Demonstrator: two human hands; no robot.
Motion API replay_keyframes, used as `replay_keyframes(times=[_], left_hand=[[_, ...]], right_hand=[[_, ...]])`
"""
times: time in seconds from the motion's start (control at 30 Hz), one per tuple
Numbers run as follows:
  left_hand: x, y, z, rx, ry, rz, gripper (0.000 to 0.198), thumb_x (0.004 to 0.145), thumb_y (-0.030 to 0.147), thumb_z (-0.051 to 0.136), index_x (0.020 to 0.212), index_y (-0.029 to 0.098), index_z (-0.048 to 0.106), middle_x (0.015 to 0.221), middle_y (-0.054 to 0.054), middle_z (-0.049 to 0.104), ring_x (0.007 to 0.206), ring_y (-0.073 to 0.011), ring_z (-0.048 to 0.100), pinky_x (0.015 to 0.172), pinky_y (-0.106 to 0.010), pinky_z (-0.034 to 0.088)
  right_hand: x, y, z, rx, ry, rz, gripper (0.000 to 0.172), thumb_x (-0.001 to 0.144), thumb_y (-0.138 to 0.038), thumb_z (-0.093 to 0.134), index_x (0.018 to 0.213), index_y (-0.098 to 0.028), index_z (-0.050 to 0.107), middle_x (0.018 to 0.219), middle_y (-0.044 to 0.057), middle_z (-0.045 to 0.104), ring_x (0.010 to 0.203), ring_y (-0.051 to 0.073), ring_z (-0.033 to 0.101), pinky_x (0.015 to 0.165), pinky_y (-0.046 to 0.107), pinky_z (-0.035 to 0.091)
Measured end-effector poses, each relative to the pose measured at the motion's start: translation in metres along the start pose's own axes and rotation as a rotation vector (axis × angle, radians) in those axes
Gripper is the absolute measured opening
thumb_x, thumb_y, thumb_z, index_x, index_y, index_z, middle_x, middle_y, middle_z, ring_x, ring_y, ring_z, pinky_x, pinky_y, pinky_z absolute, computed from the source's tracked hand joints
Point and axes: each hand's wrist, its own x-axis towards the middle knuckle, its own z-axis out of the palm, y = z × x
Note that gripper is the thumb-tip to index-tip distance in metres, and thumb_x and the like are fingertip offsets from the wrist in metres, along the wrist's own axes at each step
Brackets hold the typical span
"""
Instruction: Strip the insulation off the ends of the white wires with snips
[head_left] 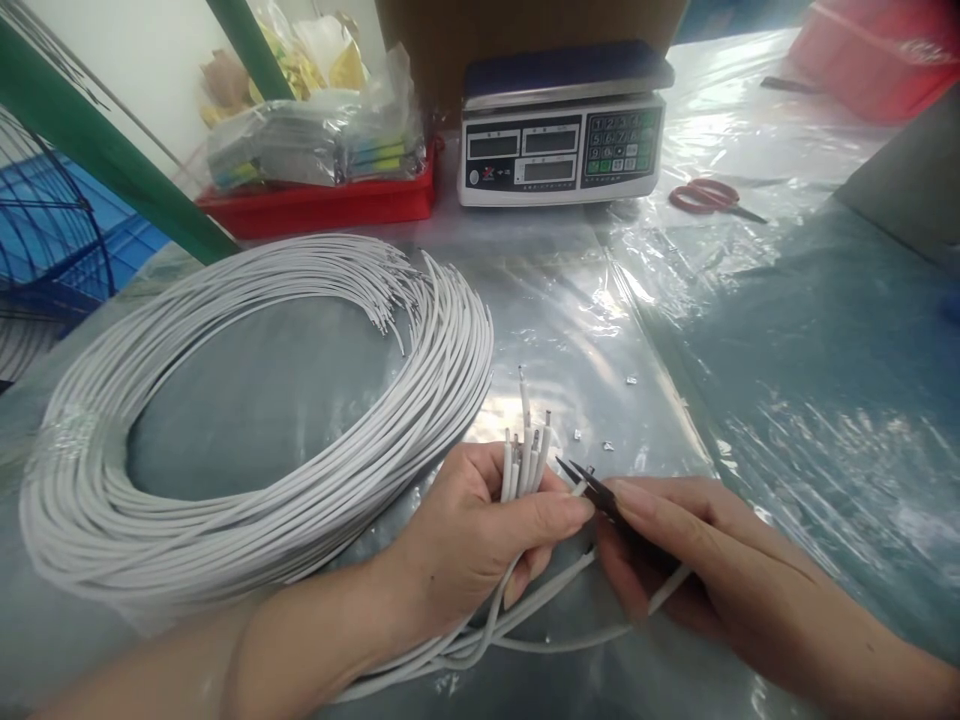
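My left hand (480, 530) is closed around a small bunch of white wire ends (525, 450), which stick up above my fingers with bare stripped tips. My right hand (690, 560) grips a small black cutter (592, 485), its pointed tip touching one wire end next to my left thumb. The held wires trail down under both hands. A large coil of white wires (247, 440) lies on the plastic-covered table (750, 380) to the left, close to my left wrist.
Small cut bits of insulation (604, 445) lie scattered above my hands. At the back stand a digital scale (562, 130), red-handled scissors (709, 197), a red tray (315, 205) with bagged parts, a cardboard box and a red bin (877, 60).
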Motion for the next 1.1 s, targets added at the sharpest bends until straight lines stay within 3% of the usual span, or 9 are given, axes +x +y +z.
replay_keyframes(times=[0.23,0.5,0.7,0.87,0.97,1.1], left_hand=[[-0.0018,-0.0022,-0.0018,-0.002,-0.003,0.003,0.023,0.075,0.025,0.065,0.058,0.016,0.053,0.034,0.007,0.045,0.028,-0.0041,0.033,0.035,-0.018,0.024],[-0.0003,-0.0011,0.0006,-0.001,0.001,0.004,0.024,0.075,0.024,0.066,0.057,0.016,0.052,0.034,0.006,0.045,0.029,-0.0039,0.033,0.036,-0.018,0.024],[-0.0031,-0.0017,-0.0049,-0.119,-0.064,0.058,0.024,0.078,0.028,0.066,0.061,0.016,0.054,0.035,0.006,0.045,0.03,-0.0037,0.033,0.035,-0.017,0.024],[-0.0056,-0.0016,-0.0082,-0.162,-0.062,0.107,0.016,0.08,0.027,0.065,0.07,0.014,0.061,0.036,0.005,0.048,0.031,-0.0041,0.036,0.037,-0.017,0.027],[-0.0052,-0.0014,-0.0069,-0.178,-0.064,0.085,0.019,0.079,0.026,0.065,0.064,0.014,0.059,0.036,0.005,0.048,0.031,-0.0041,0.036,0.036,-0.016,0.027],[-0.0038,-0.0016,-0.0023,-0.16,-0.061,0.031,0.026,0.077,0.023,0.065,0.055,0.014,0.055,0.035,0.004,0.047,0.029,-0.0037,0.035,0.033,-0.015,0.025]], right_hand=[[0.0,-0.0001,0.0005,-0.044,0.041,-0.005,0.053,0.089,-0.053,0.043,0.051,-0.018,0.055,0.046,-0.005,0.039,0.04,0.009,0.027,0.041,0.028,0.018],[0.0015,0.006,0.0037,-0.071,0.209,-0.094,0.047,0.079,-0.059,0.055,0.053,-0.021,0.063,0.043,-0.002,0.047,0.044,0.014,0.045,0.042,0.027,0.032],[0.0007,0.003,0.0031,-0.09,0.19,-0.103,0.047,0.082,-0.057,0.053,0.053,-0.021,0.059,0.045,-0.004,0.043,0.044,0.013,0.041,0.041,0.026,0.03],[-0.0039,0.0008,-0.001,-0.02,0.053,-0.075,0.044,0.088,-0.051,0.052,0.057,-0.02,0.053,0.053,-0.006,0.039,0.046,0.009,0.031,0.04,0.023,0.024],[-0.0034,0.0033,-0.0018,0.132,0.184,-0.089,0.025,0.075,-0.046,0.071,0.074,-0.022,0.068,0.059,-0.005,0.051,0.053,0.009,0.042,0.048,0.02,0.035],[0.0008,0.006,0.0015,0.335,0.364,-0.084,0.023,0.063,-0.039,0.084,0.08,-0.026,0.076,0.065,-0.001,0.069,0.063,0.013,0.06,0.058,0.02,0.046]])
